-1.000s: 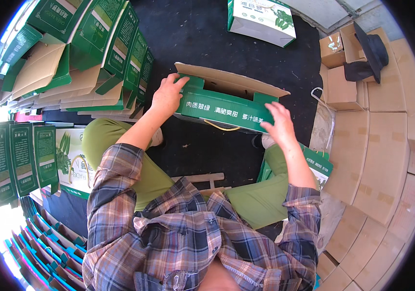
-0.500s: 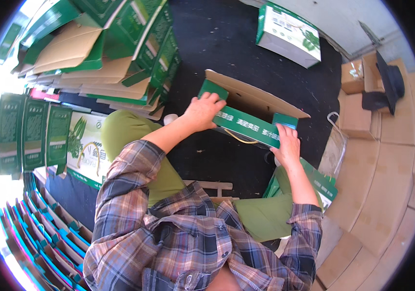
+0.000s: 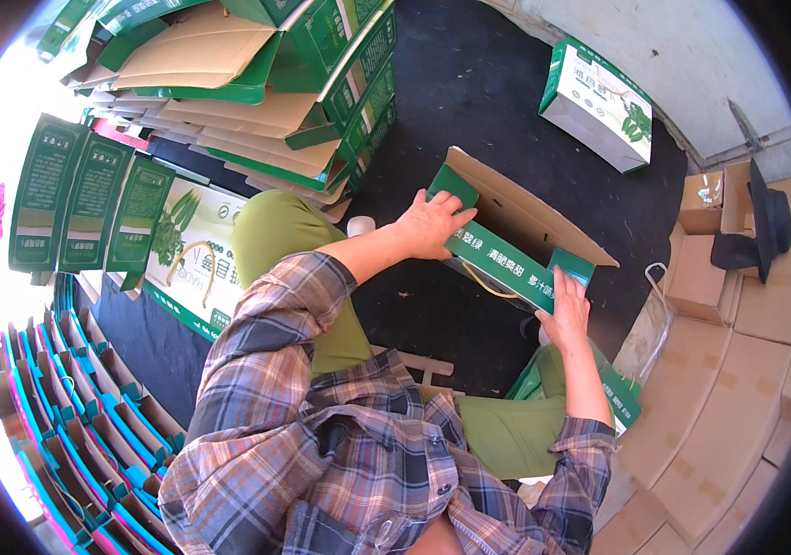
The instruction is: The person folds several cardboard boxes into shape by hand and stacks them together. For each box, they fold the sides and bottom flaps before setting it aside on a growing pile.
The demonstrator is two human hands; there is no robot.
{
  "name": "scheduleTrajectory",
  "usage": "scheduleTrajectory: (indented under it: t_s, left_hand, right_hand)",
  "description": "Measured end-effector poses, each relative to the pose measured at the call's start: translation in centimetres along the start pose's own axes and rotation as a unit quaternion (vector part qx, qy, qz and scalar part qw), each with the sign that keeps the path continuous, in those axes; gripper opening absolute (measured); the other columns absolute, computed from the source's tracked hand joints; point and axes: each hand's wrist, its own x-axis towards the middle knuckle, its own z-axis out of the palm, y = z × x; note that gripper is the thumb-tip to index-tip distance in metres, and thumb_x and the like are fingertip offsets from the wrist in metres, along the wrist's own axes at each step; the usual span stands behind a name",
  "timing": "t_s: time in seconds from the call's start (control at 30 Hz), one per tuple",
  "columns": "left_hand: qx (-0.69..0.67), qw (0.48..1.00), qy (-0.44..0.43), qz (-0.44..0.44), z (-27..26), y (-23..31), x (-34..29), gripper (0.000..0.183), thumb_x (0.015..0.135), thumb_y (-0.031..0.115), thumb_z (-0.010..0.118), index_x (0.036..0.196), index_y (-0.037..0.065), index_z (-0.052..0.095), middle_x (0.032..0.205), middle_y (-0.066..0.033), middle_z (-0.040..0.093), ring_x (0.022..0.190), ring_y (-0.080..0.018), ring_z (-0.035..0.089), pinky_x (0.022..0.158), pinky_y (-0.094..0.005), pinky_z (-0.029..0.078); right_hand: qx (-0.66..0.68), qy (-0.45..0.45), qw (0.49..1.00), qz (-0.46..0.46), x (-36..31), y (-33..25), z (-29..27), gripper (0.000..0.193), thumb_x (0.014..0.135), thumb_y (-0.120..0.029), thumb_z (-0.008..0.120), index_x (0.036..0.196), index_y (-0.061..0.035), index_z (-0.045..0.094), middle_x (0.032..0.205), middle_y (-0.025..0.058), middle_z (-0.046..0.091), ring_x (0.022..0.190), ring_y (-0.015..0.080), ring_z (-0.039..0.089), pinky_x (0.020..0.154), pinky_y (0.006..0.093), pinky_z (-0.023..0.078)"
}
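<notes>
An open cardboard gift carton [image 3: 504,262], green outside with white lettering, stands in front of me. Its tall brown back flap [image 3: 534,211] is raised, and green side flaps show at both ends. My left hand [image 3: 434,225] grips the left end of the green front flap, fingers bent over its top edge. At the flap's right end, my right hand [image 3: 567,312] holds the corner with its fingers along the edge and thumb on the near side. A yellow cord handle [image 3: 488,282] hangs below the front flap. The carton's inside bottom is hidden.
Flattened green cartons [image 3: 229,92] are piled high at the far left. A finished white-and-green box [image 3: 604,106] rests at the back right. Several slim open boxes [image 3: 90,435] fill the near left. Brown cartons [image 3: 710,416] and a black hat [image 3: 766,222] are on the right.
The whole view has shifted, so things appear farther right and lower. Both hands keep their hold on the carton's front flap, which looks little changed.
</notes>
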Motion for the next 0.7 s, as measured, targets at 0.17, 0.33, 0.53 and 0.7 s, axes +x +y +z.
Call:
scheduleTrajectory:
  t_s: [0.17, 0.33, 0.53, 0.7]
  left_hand:
    - [0.144, 0.985, 0.093, 0.025, 1.2, 1.2, -0.3, 0.091, 0.067, 0.038, 0.079, 0.142, 0.009, 0.036, 0.13, -0.0086, 0.045, 0.126, -0.0282, 0.039, 0.105, -0.0622, 0.026]
    - [0.131, 0.984, 0.107, 0.053, 2.2, 3.5, 0.7, 0.087, 0.066, 0.034, 0.08, 0.139, 0.009, 0.039, 0.123, -0.007, 0.048, 0.118, -0.025, 0.044, 0.1, -0.0571, 0.035]
    - [0.093, 0.989, 0.076, 0.084, 1.5, 4.7, 1.8, 0.076, 0.067, 0.032, 0.079, 0.13, 0.006, 0.046, 0.11, -0.0072, 0.052, 0.108, -0.0241, 0.05, 0.091, -0.05, 0.041]
    - [-0.044, 0.996, 0.062, 0.051, 0.4, 5.8, 2.2, 0.072, 0.069, 0.036, 0.076, 0.124, 0.001, 0.049, 0.108, -0.0129, 0.052, 0.106, -0.0284, 0.05, 0.084, -0.0454, 0.044]
  right_hand:
    - [-0.034, -0.012, 0.999, 0.016, 0.0, -0.3, 0.5, 0.096, 0.069, -0.011, 0.078, 0.147, -0.0082, 0.023, 0.152, 0.0098, 0.027, 0.14, 0.0293, 0.024, 0.105, 0.0512, 0.033]
    - [-0.035, -0.046, 0.998, 0.032, 0.2, -0.9, -0.4, 0.098, 0.07, -0.013, 0.077, 0.149, -0.0089, 0.018, 0.155, 0.008, 0.021, 0.143, 0.0291, 0.019, 0.107, 0.054, 0.031]
    - [0.032, 0.002, 0.999, 0.009, -0.2, 0.6, -1.7, 0.084, 0.07, -0.014, 0.078, 0.142, -0.0015, 0.034, 0.145, 0.0202, 0.037, 0.136, 0.0355, 0.032, 0.108, 0.0399, 0.034]
    - [0.17, 0.074, 0.979, 0.08, -0.2, 5.5, -5.3, 0.058, 0.086, -0.019, 0.063, 0.136, 0.0015, 0.043, 0.138, 0.0211, 0.046, 0.129, 0.0306, 0.044, 0.108, 0.0374, 0.033]
